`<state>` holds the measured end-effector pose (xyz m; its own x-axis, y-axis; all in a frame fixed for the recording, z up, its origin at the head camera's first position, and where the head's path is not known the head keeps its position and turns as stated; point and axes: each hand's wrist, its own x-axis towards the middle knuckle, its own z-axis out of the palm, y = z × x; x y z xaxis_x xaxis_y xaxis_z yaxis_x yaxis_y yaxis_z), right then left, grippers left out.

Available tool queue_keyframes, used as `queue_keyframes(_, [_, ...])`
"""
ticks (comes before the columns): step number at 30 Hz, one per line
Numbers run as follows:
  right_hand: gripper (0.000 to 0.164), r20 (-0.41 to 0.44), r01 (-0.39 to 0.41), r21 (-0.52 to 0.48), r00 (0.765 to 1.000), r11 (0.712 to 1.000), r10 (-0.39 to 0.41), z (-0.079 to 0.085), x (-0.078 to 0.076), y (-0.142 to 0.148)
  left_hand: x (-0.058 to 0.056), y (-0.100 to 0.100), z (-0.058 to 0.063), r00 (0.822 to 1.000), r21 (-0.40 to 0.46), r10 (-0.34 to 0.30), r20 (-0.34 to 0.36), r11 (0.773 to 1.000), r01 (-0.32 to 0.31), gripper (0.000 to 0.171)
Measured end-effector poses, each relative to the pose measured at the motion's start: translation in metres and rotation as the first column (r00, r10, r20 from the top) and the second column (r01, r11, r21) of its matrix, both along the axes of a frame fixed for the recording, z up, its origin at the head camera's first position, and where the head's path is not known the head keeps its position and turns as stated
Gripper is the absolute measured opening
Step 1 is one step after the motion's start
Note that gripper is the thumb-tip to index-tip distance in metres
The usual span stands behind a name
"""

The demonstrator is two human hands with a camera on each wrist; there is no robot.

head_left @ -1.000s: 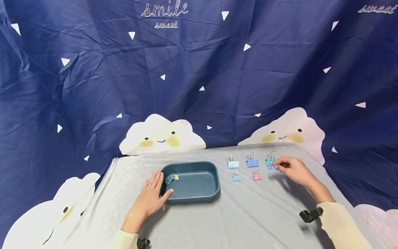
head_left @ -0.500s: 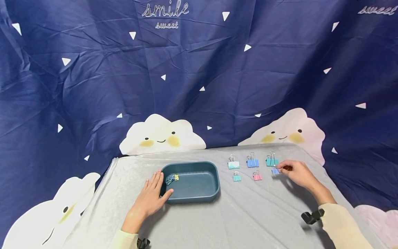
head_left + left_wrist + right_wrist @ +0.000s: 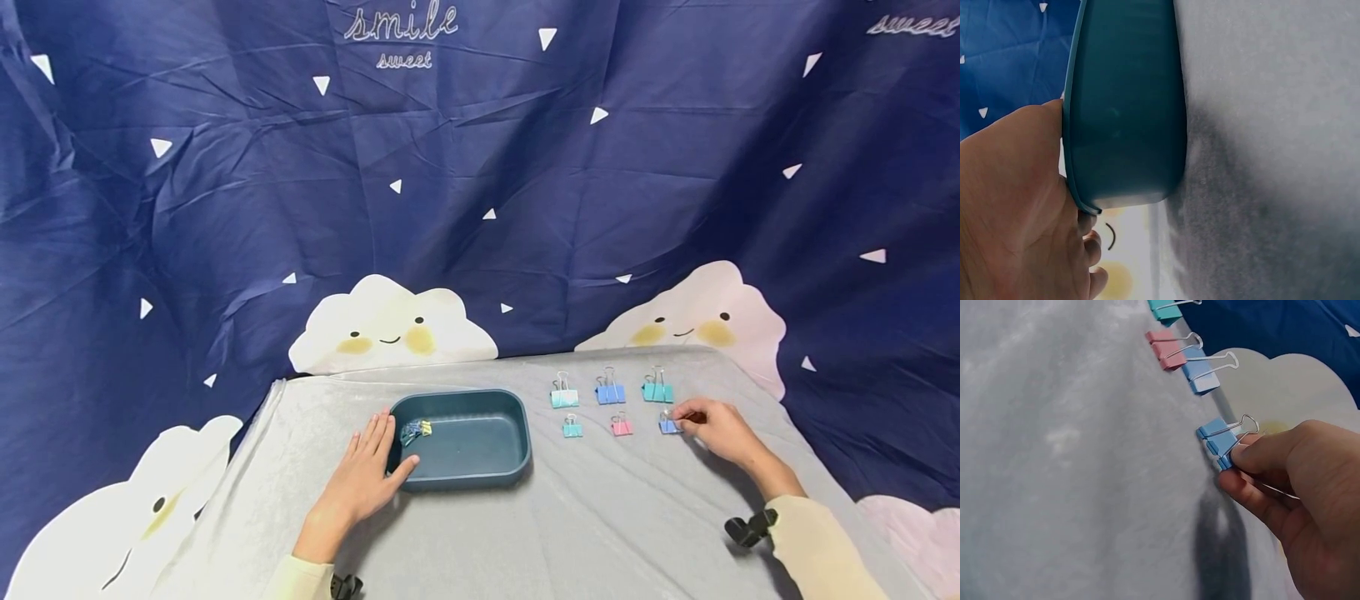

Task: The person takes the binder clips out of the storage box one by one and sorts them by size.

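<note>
My right hand [image 3: 718,429] pinches the side of a small blue binder clip [image 3: 670,423] between thumb and finger. In the right wrist view that blue clip [image 3: 1219,439] stands on the cloth with its wire handles up. Left of it are a pink binder clip [image 3: 622,426] and a small teal one [image 3: 572,427]. Behind this row stand larger binder clips: white-and-teal [image 3: 564,396], blue [image 3: 611,393] and teal [image 3: 658,392]. My left hand [image 3: 363,475] rests on the left end of a dark teal box [image 3: 465,481], fingers extended along its rim.
Several small clips [image 3: 415,430], blue, green and yellow, lie in the box's left end. Grey cloth [image 3: 585,533] covers the table. A navy curtain [image 3: 480,167] with printed clouds hangs directly behind the table's back edge.
The right hand has brought the small blue clip right and toward me, from in front of the large teal clip to the end of the front row. The left hand stays put.
</note>
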<state>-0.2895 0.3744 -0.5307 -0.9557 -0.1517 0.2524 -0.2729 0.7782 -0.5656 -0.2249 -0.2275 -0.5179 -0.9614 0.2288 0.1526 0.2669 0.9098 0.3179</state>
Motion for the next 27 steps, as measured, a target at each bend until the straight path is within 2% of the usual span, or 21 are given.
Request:
queue_keyframes(12, [0.005, -0.001, 0.017, 0.036, 1.000, 0.999, -0.017, -0.010, 0.000, 0.001, -0.001, 0.000, 0.001, 0.999, -0.013, 0.008, 0.038, 1.000, -0.007, 0.093])
queue_keyframes(27, [0.007, -0.015, 0.032, 0.040, 0.999, 0.999, -0.031, -0.015, 0.001, 0.001, -0.004, -0.001, -0.001, 0.999, -0.019, 0.003, 0.041, 1.000, -0.002, 0.094])
